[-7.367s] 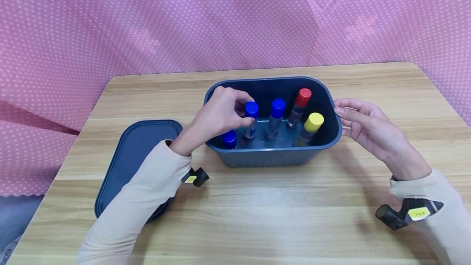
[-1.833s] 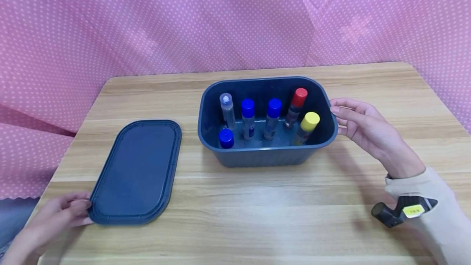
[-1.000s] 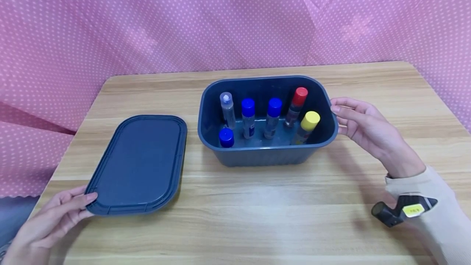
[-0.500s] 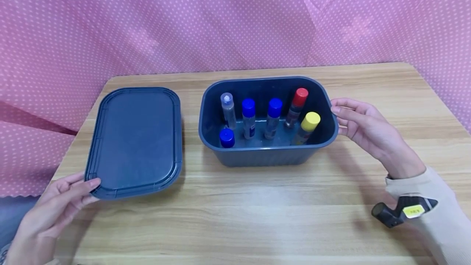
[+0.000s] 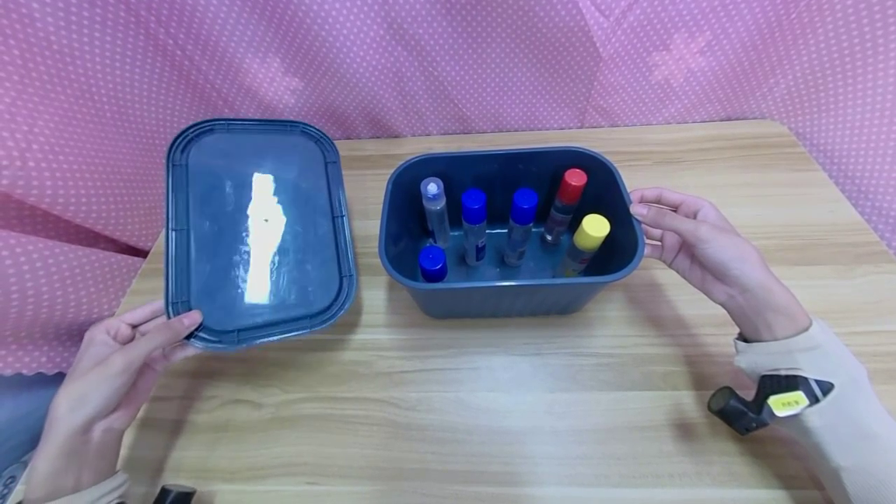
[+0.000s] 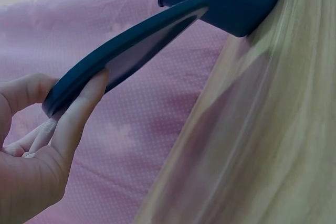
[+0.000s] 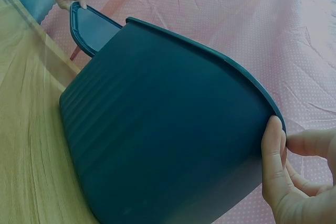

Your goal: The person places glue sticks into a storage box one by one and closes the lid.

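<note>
My left hand (image 5: 105,379) pinches the near left corner of a dark blue plastic lid (image 5: 297,247), thumb on top and fingers beneath. The lid is raised over the left of the table, its far edge tilted up, as the left wrist view shows. To its right stands a dark blue storage bin (image 5: 504,302) without a cover. Inside are several small clear bottles: blue-capped ones (image 5: 474,216), a red-capped one (image 5: 567,197), a yellow-capped one (image 5: 586,243) and one with a clear cap (image 5: 435,212). My right hand (image 5: 721,263) holds the bin's right rim between thumb and fingers.
Everything rests on a wood-grain table (image 5: 490,411). Pink dotted cloth (image 5: 448,37) hangs behind it and along the sides. A black wrist camera (image 5: 766,403) sits on my right sleeve.
My left hand was at a blue-capped bottle in the bin, then took the lid's near left corner. It has since lifted the lid and tilted it up. The right hand stays at the rim.
</note>
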